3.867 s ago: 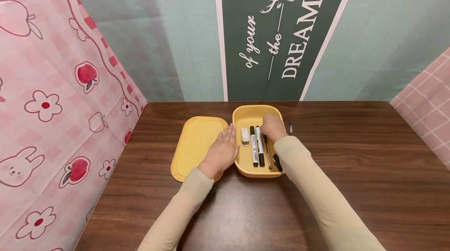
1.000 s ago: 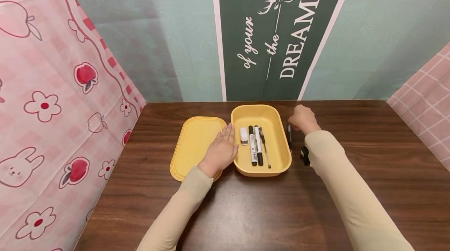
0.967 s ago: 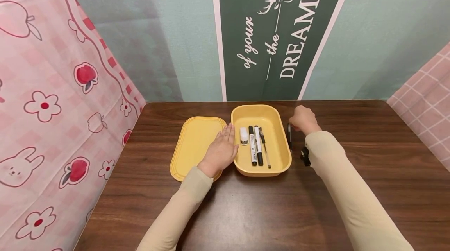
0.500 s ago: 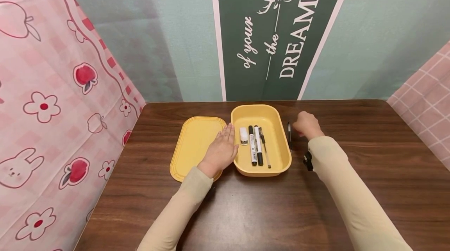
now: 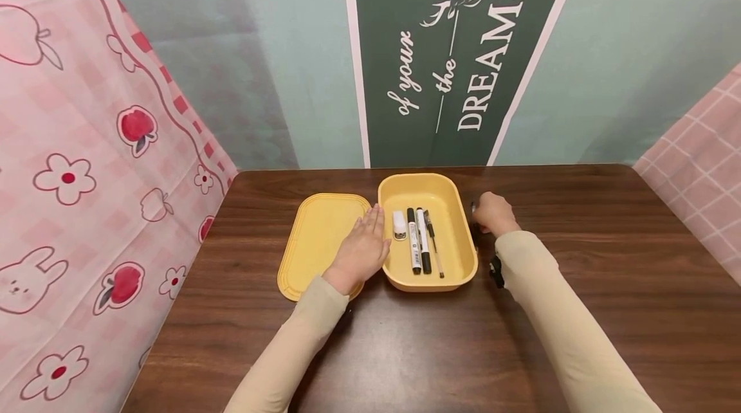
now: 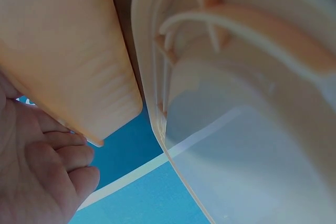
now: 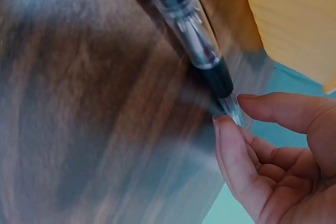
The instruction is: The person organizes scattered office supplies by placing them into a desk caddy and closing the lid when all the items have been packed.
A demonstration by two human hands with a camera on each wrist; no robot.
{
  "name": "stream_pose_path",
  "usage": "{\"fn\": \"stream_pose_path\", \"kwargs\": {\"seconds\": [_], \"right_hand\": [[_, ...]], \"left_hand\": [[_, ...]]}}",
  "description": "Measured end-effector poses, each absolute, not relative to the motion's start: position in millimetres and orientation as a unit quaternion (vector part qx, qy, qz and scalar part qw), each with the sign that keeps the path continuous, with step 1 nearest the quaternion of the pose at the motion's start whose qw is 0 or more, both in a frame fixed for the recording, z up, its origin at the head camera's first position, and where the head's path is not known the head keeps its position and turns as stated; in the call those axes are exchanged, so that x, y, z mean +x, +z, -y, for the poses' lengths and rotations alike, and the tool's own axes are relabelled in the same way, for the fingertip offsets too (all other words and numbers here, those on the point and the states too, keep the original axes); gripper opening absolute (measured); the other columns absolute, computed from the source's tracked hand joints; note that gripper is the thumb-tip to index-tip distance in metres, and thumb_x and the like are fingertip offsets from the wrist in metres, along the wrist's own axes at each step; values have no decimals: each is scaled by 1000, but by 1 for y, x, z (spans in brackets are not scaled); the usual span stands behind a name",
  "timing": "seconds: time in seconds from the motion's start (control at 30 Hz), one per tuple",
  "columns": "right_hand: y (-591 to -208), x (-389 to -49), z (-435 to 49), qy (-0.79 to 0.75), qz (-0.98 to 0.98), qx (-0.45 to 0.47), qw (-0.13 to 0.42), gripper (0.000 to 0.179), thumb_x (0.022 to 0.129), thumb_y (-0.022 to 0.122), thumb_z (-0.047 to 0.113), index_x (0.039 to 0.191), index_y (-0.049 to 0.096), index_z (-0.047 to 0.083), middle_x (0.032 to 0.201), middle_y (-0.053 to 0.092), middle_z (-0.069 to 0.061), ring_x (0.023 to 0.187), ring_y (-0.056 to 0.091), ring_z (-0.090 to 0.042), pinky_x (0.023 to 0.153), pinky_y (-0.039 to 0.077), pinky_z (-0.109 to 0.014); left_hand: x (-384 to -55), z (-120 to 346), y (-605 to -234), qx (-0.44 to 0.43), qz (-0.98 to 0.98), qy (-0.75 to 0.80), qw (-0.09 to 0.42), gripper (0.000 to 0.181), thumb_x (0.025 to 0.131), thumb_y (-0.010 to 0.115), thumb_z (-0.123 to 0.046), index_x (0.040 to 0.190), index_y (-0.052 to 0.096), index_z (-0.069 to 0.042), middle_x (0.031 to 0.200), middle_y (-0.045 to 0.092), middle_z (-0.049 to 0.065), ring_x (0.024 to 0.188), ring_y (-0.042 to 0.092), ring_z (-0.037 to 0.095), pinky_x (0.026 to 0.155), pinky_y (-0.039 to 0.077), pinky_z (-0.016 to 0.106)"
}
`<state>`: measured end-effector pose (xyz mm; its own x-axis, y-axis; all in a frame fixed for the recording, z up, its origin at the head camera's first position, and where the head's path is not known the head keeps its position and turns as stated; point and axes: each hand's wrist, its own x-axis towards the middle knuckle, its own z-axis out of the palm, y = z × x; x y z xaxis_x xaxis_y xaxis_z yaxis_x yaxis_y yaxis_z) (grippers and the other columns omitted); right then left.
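Note:
A yellow plastic box point(image 5: 431, 288) stands open on the table. My left hand point(image 5: 360, 247) lies against its left rim with fingers extended; in the left wrist view the fingers point(image 6: 73, 156) are slightly bent at the box's edge. To the right of the box, my right hand point(image 5: 495, 213) pinches a clear-barrelled pen point(image 7: 197, 40) with a black grip, thumb and forefinger on either side of its barrel. Inside the box lie a small white item point(image 5: 399, 222), two black-and-white markers point(image 5: 413, 242) and another pen point(image 5: 435, 247), roughly side by side.
A flat yellow lid point(image 5: 312, 249) lies left of the box, partly beneath my left forearm. The brown wooden table point(image 5: 405, 348) ends at a green printed curtain point(image 5: 307, 78) behind, with a pink patterned cloth point(image 5: 104, 207) on the left.
My right hand has come out of the box to the table on its right, hovered beside the pen there, then shifted left and taken hold of it. The left hand has stayed put.

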<state>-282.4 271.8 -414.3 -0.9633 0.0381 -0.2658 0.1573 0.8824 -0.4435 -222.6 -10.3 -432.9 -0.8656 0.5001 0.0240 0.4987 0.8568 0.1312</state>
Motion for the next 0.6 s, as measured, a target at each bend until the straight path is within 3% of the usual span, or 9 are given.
{"fn": "stream_pose_path", "kwargs": {"seconds": [0.6], "right_hand": [[-418,-282,-270,-245,-962,39,114,29,85,51,5,57,45,8,54,54,-10,52,62,-23,49,52,-30]], "left_hand": [[-223,11,-435,262,-962,74,-2,61,101,34,-28,146,18,10,153,16,23,141,18,31,114,19,41]]}}
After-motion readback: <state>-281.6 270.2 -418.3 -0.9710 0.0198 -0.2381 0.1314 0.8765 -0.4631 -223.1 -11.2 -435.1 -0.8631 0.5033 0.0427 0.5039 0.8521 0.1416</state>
